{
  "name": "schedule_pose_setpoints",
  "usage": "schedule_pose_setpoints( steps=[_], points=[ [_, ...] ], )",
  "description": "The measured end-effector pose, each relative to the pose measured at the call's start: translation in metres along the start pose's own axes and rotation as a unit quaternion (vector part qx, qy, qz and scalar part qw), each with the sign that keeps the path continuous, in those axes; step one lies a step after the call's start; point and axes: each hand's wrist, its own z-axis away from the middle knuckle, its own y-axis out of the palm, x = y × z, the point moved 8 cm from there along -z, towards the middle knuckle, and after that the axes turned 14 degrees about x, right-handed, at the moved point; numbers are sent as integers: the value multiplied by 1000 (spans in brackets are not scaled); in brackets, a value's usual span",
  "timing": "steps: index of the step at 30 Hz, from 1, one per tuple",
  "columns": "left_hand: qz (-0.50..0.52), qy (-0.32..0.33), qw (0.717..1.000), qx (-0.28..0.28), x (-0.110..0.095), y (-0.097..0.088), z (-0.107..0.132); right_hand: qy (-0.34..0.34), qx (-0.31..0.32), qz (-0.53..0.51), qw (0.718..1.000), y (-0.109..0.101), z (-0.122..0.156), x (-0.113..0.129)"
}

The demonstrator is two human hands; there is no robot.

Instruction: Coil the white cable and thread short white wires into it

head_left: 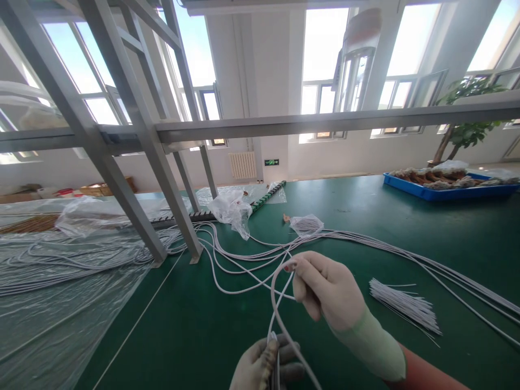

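Cable: my white cable (273, 297) arches out of the right fingertips, bends over to the left and runs down to the bottom edge, its length slanting down and rightward, in front of my left fingers.
Right hand: gloved, fingers closed in a pinch on the cable at the top of that arch; this hand (329, 290) sits higher and farther from me.
Left hand: below and left of the other, nearer to me; this hand (260, 363) is curled round a pale strand and something thin and shiny that I cannot make out.
Between my hands: a second pale strand slants up from the left one, crossing close behind the arch.
Loose cables: a long run (365, 236) lies just beyond, crossing the table (182, 336) from side to side; its nearest curves come close behind the arch and could snag it.
Right side: thin white strips (406, 309) near my right wrist; a blue tray (467, 192) farther off.
Left side: metal post (174, 200) and plastic sheet (81, 325), both well apart from my hands.
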Motion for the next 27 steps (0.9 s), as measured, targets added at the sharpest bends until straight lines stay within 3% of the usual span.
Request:
schedule_pose_setpoints(
  steps=[2,5,10,12,14,16,19,22,24,27],
  points=[
    [0,8,1000,0,0,-10,-5,25,33,34,999,9,10,-2],
    [14,76,996,47,-15,-20,-6,79,67,155,982,5,18,-21],
    [-5,208,978,13,-47,-33,13,251,182,325,893,-15,21,-69],
    [-6,264,964,-2,-58,-29,24,262,226,346,872,-11,23,-71],
    [-8,291,957,-12,-64,-22,32,203,261,325,886,2,24,-57],
    [-18,292,956,-25,-69,-16,40,139,322,225,909,21,27,-39],
    [-42,257,964,-41,-74,-9,49,121,430,35,894,48,33,-23],
    [-51,261,963,-53,-80,-1,57,166,426,38,889,63,32,-31],
    [-69,268,959,-53,-82,7,59,236,395,67,886,78,34,-51],
    [-53,284,957,-36,-84,19,59,322,337,-3,885,105,45,-87]
  ],
)
